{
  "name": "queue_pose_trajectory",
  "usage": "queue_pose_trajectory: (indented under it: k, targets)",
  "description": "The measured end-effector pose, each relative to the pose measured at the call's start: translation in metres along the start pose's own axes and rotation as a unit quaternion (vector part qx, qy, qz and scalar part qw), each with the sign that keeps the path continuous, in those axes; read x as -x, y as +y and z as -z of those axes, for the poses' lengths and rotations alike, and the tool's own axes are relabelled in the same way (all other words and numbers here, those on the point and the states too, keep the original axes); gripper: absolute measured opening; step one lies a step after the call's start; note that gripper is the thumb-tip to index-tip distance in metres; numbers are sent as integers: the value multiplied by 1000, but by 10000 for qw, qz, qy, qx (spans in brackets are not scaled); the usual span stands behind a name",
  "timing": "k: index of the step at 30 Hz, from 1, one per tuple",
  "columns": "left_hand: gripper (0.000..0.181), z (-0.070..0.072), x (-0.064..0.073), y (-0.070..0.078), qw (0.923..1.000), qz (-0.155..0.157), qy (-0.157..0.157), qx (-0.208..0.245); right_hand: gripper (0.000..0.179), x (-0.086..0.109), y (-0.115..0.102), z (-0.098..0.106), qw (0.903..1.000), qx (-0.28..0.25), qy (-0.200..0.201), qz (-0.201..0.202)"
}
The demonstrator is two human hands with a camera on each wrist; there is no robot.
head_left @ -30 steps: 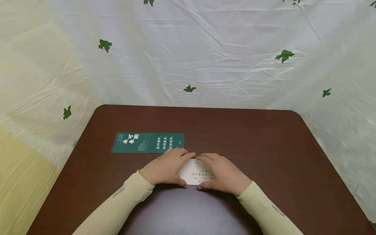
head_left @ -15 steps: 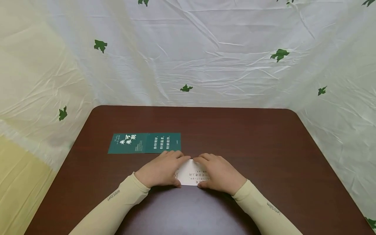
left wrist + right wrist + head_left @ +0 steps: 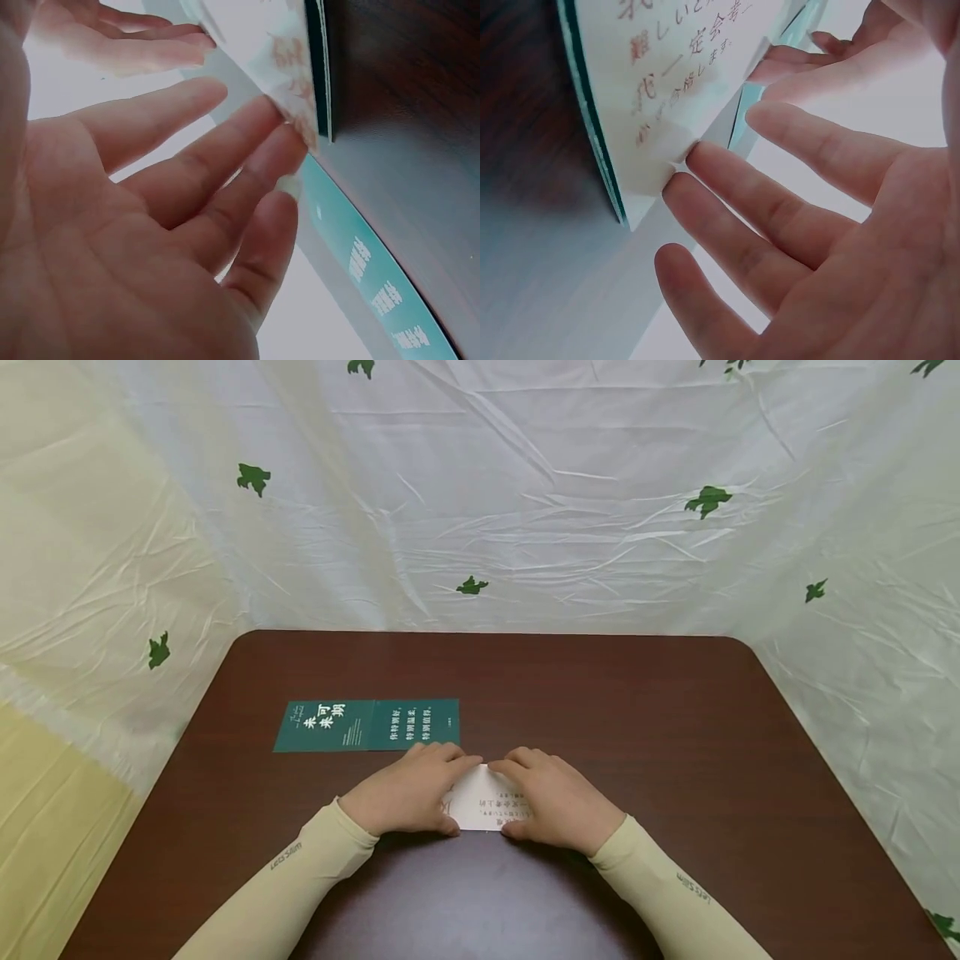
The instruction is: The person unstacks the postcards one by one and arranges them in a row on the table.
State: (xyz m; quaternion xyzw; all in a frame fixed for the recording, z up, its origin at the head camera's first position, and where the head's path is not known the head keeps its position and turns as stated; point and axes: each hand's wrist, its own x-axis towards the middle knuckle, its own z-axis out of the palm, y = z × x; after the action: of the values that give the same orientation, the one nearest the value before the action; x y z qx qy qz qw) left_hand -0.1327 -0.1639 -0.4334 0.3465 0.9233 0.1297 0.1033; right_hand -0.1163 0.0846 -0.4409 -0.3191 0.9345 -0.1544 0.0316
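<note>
Got the card [image 3: 483, 795] pinched between thumb and fingers of left hand [image 3: 409, 790] and right hand [image 3: 561, 798], midway between the table's [image 3: 600, 693] side edges, well in from its far one. Might bow it by squeezing unevenly, or nudge the green strip [image 3: 360, 727] with left fingertips.

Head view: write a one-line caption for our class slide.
Left hand and right hand hold a white printed card at a brown table, with a green card lying beyond.
</note>
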Motion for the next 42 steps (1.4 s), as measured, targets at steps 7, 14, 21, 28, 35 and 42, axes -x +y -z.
queue_pose_trajectory:
  k: [7, 14, 21, 28, 35, 42]
  targets:
    - [89, 5, -4, -5, 9999, -70, 141, 49, 79, -4, 6, 3, 9999, -168, 0, -17]
    - [90, 9, -12, -9, 9994, -103, 161, 288, 76, -11, 15, 4, 9998, -123, 124, 23]
    - [89, 14, -28, -18, 9974, 75, 184, 688, 74, -24, 29, 13, 9993, -303, 135, -145]
    - [94, 22, -64, -34, 9937, 373, 306, 1007, 72, -47, 58, 26, 9973, -611, 26, -394]
    - [95, 21, -88, -40, 9901, 628, 157, 1247, 68, -57, 79, 22, 9939, -898, -109, -636]
    - [95, 23, -91, -44, 9887, 626, 166, 1356, 67, -62, 85, 19, 9946, -895, -105, -517]
